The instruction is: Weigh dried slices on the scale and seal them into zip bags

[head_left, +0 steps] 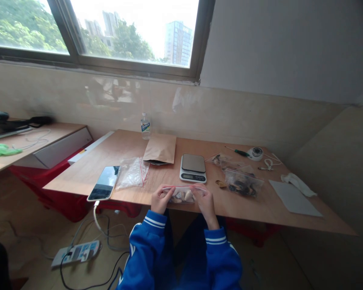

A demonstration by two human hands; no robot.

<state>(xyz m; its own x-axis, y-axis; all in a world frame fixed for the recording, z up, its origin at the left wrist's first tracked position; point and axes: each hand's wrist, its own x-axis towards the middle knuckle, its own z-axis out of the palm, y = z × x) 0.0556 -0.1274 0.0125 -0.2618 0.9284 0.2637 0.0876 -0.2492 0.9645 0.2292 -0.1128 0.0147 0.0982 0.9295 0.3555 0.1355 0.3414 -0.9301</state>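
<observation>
Between my two hands at the table's front edge is a clear zip bag with a red seal strip, holding several pale, beige pieces whose kind I cannot make out. My left hand pinches the bag's upper left corner. At the opposite end, the fingers of my right hand are closed on the upper right corner. Just beyond the bag sits a digital kitchen scale with nothing on its plate. A brown paper pouch lies behind and left of the scale.
Left on the table are a phone on a white cable and empty clear zip bags. Filled zip bags, a screwdriver, a dome camera and a white sheet lie right. A bottle stands behind.
</observation>
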